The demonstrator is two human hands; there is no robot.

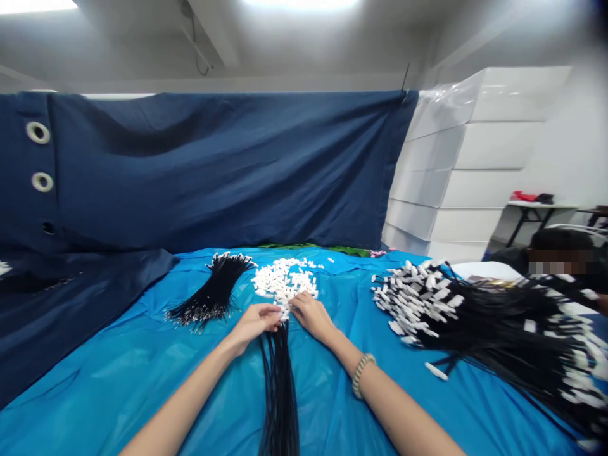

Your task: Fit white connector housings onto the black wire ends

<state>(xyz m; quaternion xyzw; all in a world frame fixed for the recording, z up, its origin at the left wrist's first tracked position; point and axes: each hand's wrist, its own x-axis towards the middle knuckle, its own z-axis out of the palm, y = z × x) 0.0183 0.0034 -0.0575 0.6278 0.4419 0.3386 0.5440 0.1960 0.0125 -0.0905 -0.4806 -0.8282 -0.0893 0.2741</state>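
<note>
Black cables point(285, 392) run toward the worktop's point(166, 373) near edge; left hand point(259, 320) and right hand point(311, 315) curl half-closed at the far ends, grip unclear; a nudge could scatter the white pieces point(272, 278).

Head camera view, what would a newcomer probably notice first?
Likely the left hand and right hand, close together in the middle at the near edge of a pile of small white pieces, with black cords trailing toward the viewer. Next, the big white-tipped bundle spread across the right of the bright blue cover. Behind, a dark blue curtain hangs, with a tall white stack beside its right end.
</note>
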